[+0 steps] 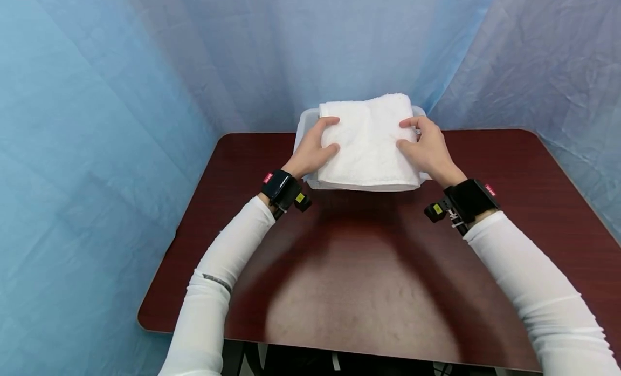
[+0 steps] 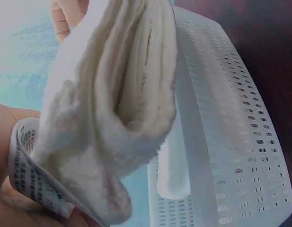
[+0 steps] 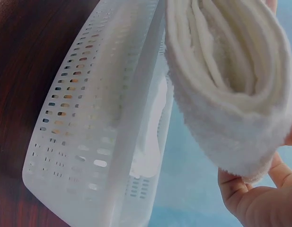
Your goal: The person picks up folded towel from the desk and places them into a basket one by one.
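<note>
A folded white towel [image 1: 366,141] is held over a white perforated basket [image 1: 306,122]. On the towel's left edge is my left hand [image 1: 312,149], its thumb and forefinger showing on top. My right hand [image 1: 427,149] grips the opposite edge in the same way. The left wrist view shows the towel's thick folded layers [image 2: 141,85] and a printed care label [image 2: 34,177] beside the left hand. In the right wrist view, fingers [image 3: 233,191] reach beneath the rounded fold. A gap separates the towel's end from the basket rim there.
Inside the basket lies something white [image 3: 148,146], its kind hard to tell. The basket stands near the far edge of a dark red-brown table [image 1: 359,289]. Blue cloth [image 1: 271,57] hangs behind the table and to both sides.
</note>
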A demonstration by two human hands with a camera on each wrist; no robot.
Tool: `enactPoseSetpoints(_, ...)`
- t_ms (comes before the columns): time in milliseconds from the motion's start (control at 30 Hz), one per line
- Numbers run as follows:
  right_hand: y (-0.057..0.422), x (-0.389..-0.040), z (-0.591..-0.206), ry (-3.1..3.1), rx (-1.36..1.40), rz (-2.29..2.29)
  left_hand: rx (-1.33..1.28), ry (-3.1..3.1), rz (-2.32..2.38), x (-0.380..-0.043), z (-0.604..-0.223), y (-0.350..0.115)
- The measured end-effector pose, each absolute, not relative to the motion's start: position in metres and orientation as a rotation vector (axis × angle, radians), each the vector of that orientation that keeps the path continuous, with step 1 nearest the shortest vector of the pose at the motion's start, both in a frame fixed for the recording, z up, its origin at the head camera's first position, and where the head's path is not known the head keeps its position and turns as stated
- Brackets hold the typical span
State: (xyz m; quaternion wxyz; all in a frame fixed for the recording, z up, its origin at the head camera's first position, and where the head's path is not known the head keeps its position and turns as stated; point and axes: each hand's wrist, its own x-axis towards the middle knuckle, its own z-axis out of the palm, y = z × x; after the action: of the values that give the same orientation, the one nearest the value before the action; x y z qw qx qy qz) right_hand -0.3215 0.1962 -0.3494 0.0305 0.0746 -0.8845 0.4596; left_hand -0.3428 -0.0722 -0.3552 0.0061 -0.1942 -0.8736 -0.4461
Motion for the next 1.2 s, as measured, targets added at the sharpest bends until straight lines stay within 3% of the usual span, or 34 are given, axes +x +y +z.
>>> enactPoseSetpoints(1200, 0.200, -0.349, -0.356, -2.733, 0.222, 1.396, -0.646, -2.807, -1.305, -0.367, -0.354, -0.063)
